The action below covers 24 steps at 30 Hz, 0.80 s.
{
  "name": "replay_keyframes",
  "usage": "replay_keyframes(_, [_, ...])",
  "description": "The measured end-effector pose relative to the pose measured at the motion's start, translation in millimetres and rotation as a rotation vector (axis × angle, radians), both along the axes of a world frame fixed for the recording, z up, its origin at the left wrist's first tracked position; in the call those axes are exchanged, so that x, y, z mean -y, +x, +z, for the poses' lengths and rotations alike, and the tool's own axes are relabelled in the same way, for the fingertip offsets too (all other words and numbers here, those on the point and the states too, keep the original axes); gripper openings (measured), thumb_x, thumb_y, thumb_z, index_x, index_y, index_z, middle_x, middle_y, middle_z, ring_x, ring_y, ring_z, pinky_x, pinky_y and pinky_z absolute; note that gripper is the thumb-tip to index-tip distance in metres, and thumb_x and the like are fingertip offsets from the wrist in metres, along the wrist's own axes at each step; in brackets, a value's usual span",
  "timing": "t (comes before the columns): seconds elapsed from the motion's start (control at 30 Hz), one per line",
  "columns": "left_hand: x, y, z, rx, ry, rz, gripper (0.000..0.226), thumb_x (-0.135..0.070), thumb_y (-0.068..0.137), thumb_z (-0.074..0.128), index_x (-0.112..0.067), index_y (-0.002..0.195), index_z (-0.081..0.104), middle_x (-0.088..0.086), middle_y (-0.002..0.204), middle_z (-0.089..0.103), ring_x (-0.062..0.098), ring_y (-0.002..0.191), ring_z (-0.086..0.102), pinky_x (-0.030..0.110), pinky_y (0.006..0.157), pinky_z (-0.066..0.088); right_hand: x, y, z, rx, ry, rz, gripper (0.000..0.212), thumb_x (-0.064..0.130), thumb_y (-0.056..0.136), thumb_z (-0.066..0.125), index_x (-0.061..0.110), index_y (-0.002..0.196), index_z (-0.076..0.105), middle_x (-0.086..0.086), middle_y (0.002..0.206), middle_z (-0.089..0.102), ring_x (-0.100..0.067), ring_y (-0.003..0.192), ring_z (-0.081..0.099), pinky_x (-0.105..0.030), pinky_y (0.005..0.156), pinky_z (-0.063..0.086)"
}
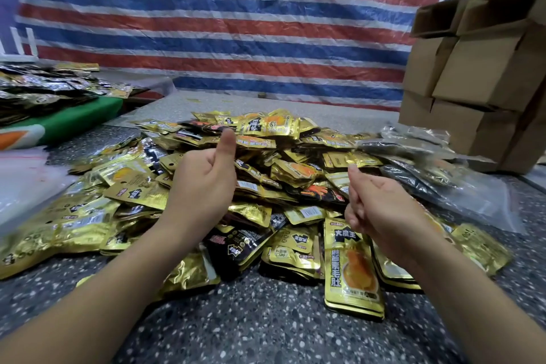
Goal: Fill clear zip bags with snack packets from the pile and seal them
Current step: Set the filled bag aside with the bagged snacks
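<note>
Here both hands are held above the pile [266, 174], fingers curled and nothing gripped: the left hand [204, 177] with its thumb raised, the right hand [381, 201] likewise. Packets are heaped on the counter [266, 319] from 9 to 3 o'clock. Clear bags [461, 183] lie at 2 o'clock. By judgement, one bag should be taken first, its mouth spread wide, then packets gathered flat before the zip is pressed.

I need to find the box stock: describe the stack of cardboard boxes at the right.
The stack of cardboard boxes stands at the right edge on the speckled surface, against the striped tarp wall. Plain brown corrugated card, several tiers, unprinted on the faces shown. The top boxes have flaps open. Filled clear bags lie at its foot.
</note>
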<state>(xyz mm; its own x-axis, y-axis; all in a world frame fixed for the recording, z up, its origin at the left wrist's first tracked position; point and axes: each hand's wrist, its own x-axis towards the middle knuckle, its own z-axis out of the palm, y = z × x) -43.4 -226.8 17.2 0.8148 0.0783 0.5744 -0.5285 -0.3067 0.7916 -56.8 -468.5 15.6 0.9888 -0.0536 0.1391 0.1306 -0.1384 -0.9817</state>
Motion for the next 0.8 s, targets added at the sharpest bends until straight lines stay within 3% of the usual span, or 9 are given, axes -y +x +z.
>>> replay_keyframes(0.07, [-2.9, 0.2, 4.9, -0.010, 0.056, 0.052, 0.095, -0.076, 0.090, 0.018, 0.010, 0.056, 0.039, 0.009, 0.043, 0.036, 0.024, 0.040, 0.032, 0.032, 0.042, 0.026, -0.9, -2.4, -1.8, -0.037, -0.018, 0.019, 0.054, 0.047, 0.101, 0.045, 0.017, 0.055, 0.047, -0.001, 0.044, 0.038, -0.017, 0.044, 0.049, -0.025, 0.046, 0.039])
replay_keyframes(0.1, [-5.2, 0.9, 8.6, -0.014, 0.109, 0.103, 0.092, -0.070, 0.095, 0.019, 0.010, 0.057, 0.046, 0.015, 0.044, 0.042, 0.029, 0.042, 0.037, 0.036, 0.044, 0.030, -1.4, -3.9, -2.9, -0.052, -0.019, 0.040, 0.057, 0.048, 0.100, 0.046, 0.019, 0.052, 0.048, -0.002, 0.043, 0.038, -0.017, 0.043, 0.049, -0.025, 0.046, 0.040])
replay_keyframes(0.23, [-29.5, 14.8, 31.7, 0.016, 0.203, 0.260, 0.051, -0.039, 0.105, 0.039, -0.016, 0.068, 0.066, 0.001, 0.057, 0.064, 0.015, 0.050, 0.058, 0.032, 0.057, 0.047, 1.5, -5.7, -6.0, -0.045, -0.012, 0.125, 0.045, 0.041, 0.093, 0.055, 0.019, 0.055, 0.061, -0.004, 0.050, 0.049, -0.015, 0.048, 0.051, -0.026, 0.049, 0.038])
replay_keyframes(0.3, [-52.2, 25.2, 43.5, 0.054, 0.281, 0.333, 0.032, -0.030, 0.102, 0.048, -0.016, 0.082, 0.068, 0.001, 0.073, 0.069, 0.018, 0.064, 0.063, 0.036, 0.063, 0.052, 2.4, -5.7, -6.1, -0.019, -0.019, 0.176, 0.029, 0.036, 0.084, 0.060, 0.012, 0.069, 0.064, -0.003, 0.057, 0.056, -0.012, 0.051, 0.053, -0.022, 0.045, 0.041])
replay_keyframes(0.4, [-98.9, 41.6, 46.5, 0.061, 0.469, 0.581, 0.021, -0.024, 0.098, 0.055, -0.010, 0.108, 0.066, 0.009, 0.094, 0.067, 0.029, 0.086, 0.061, 0.036, 0.074, 0.046, 0.8, -5.1, -6.8, -0.009, -0.078, 0.170, 0.034, 0.043, 0.079, 0.058, 0.010, 0.078, 0.062, 0.000, 0.056, 0.055, -0.010, 0.049, 0.051, -0.020, 0.044, 0.041])
replay_keyframes(0.5, [-160.0, 59.4, 30.9, -0.109, 0.678, 0.864, 0.030, -0.024, 0.096, 0.055, 0.002, 0.112, 0.058, 0.029, 0.106, 0.060, 0.046, 0.099, 0.057, 0.047, 0.079, 0.046, -6.1, -6.5, -6.3, -0.015, -0.116, 0.139, 0.042, 0.055, 0.082, 0.051, 0.021, 0.057, 0.058, 0.000, 0.047, 0.045, -0.014, 0.045, 0.048, -0.023, 0.047, 0.041])
replay_keyframes(0.6, [-215.5, 70.8, 11.1, -0.405, 0.849, 0.990, 0.040, -0.034, 0.095, 0.054, 0.003, 0.110, 0.057, 0.032, 0.108, 0.058, 0.050, 0.102, 0.057, 0.045, 0.076, 0.046, -9.9, -8.8, -5.6, -0.037, -0.116, 0.128, 0.060, 0.058, 0.091, 0.045, 0.021, 0.044, 0.049, -0.002, 0.041, 0.040, -0.016, 0.043, 0.047, -0.031, 0.057, 0.041])
replay_keyframes(0.7, [-248.1, 73.8, -10.3, -0.728, 0.952, 0.920, 0.052, -0.045, 0.099, 0.040, -0.010, 0.134, 0.053, 0.023, 0.138, 0.052, 0.042, 0.126, 0.048, 0.047, 0.101, 0.045, -12.7, -12.4, -2.5, -0.039, -0.114, 0.123, 0.062, 0.061, 0.089, 0.043, 0.020, 0.042, 0.046, -0.003, 0.038, 0.038, -0.018, 0.041, 0.047, -0.034, 0.061, 0.041])
replay_keyframes(0.8, [-252.3, 64.0, -27.6, -0.878, 1.011, 0.823, 0.048, -0.039, 0.101, 0.037, -0.009, 0.134, 0.056, 0.017, 0.142, 0.051, 0.037, 0.130, 0.048, 0.050, 0.108, 0.039, -15.3, -14.3, -1.2, -0.042, -0.098, 0.145, 0.059, 0.059, 0.086, 0.045, 0.018, 0.044, 0.048, -0.006, 0.041, 0.036, -0.019, 0.042, 0.048, -0.034, 0.057, 0.042])
